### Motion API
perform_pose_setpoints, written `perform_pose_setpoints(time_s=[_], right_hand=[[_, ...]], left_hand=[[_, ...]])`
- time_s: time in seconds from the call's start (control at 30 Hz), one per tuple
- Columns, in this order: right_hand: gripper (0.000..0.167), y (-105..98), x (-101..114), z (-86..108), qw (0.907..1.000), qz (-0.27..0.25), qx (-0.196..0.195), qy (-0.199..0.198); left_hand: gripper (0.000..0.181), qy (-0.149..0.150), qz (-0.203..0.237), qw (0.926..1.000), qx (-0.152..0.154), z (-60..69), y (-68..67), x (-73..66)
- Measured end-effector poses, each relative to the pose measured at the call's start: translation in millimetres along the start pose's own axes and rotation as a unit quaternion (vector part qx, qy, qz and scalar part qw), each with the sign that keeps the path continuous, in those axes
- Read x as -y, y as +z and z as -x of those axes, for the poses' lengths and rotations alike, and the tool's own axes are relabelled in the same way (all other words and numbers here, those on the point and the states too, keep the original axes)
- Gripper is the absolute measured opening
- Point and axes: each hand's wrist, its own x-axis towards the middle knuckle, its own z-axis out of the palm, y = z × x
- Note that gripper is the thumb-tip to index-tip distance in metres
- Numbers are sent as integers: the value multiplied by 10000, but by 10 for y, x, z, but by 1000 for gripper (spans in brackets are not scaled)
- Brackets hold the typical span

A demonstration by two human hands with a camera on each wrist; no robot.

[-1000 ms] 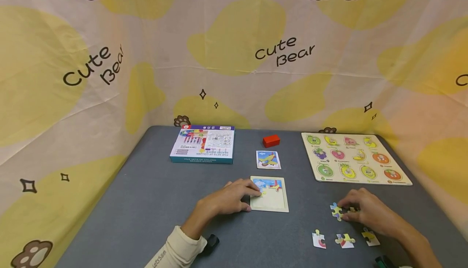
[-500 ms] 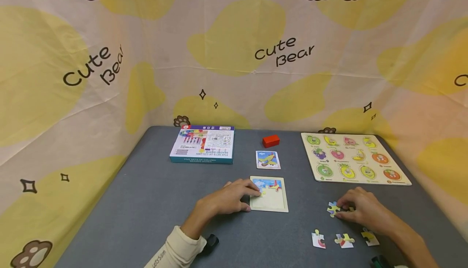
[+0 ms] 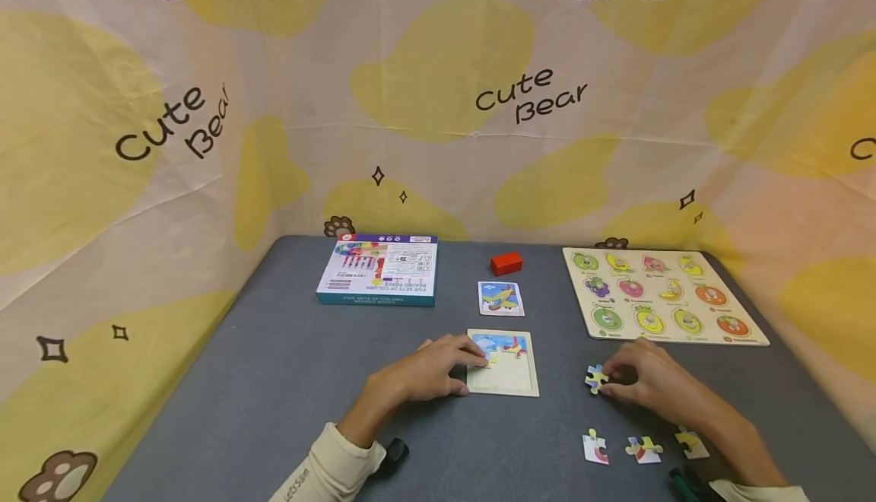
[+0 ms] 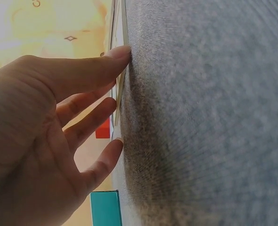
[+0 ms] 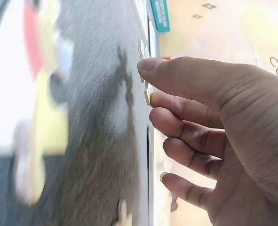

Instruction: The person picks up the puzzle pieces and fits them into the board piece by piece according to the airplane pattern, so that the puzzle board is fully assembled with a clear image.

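From my end the puzzle looked partway done. In head view the tray (image 3: 536, 369) lay flat on the table (image 3: 274, 380), a bit below & right of ctr; its upper strip had sky & plane pcs (image 3: 515, 347) in, most of the lower part was bare board. L hand (image 3: 427, 371) covered some of the left side, so couldn't get an exact count. Its fingers were relaxed, not curled, at the tray's left edge. R hand (image 3: 646, 380), right of ctr, had a patterned pc (image 3: 595, 380) pinched betw. thumb & fingers, off the table per R-wrist view (shadow showed). Remaining, I'd judge: that one plus three loose, lower right of frame: a pink-marked pc (image 3: 595, 449), a red-and-yellow pc (image 3: 643, 450) & a yellow pc (image 3: 693, 446), last one partly behind the R arm. Ref card (image 3: 499, 299), prob. the finished pic, lay above the tray.
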Motion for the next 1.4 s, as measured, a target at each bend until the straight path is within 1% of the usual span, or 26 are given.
perform_pose_setpoints(time_s=[0.23, 0.33, 0.57, 0.67, 0.8, 1.07, 1.27, 1.4], right_hand=[[19, 85, 169, -209, 9989, 11, -58, -475], [19, 124, 240, -287, 9982, -51, -25, -599], [17, 167, 401, -439, 9982, -57, 333, -489], [18, 185, 464, -495, 9981, -108, 423, -424], [16, 218, 534, -571, 9977, -187, 384, -522], [17, 324, 647, -737, 9960, -54, 297, -838], [13, 420, 724, -815, 9938, 25, 204, -1090], [12, 474, 770, -843, 9940, -73, 288, -1054]], left_hand=[[47, -52, 17, 10000, 26, 9, -8, -3], [47, -39, -1, 10000, 30, 9, -9, -6], [47, -63, 29, 10000, 50, 9, -16, -24], [47, -85, 62, 9999, 69, 7, -18, -24], [47, -84, 72, 9999, 82, 5, -19, -16], [47, -75, 62, 9999, 118, 7, -32, -9], [47, -32, -10, 10000, 60, 5, -33, -8], [48, -34, 1, 10000, 64, -4, -21, -1]])
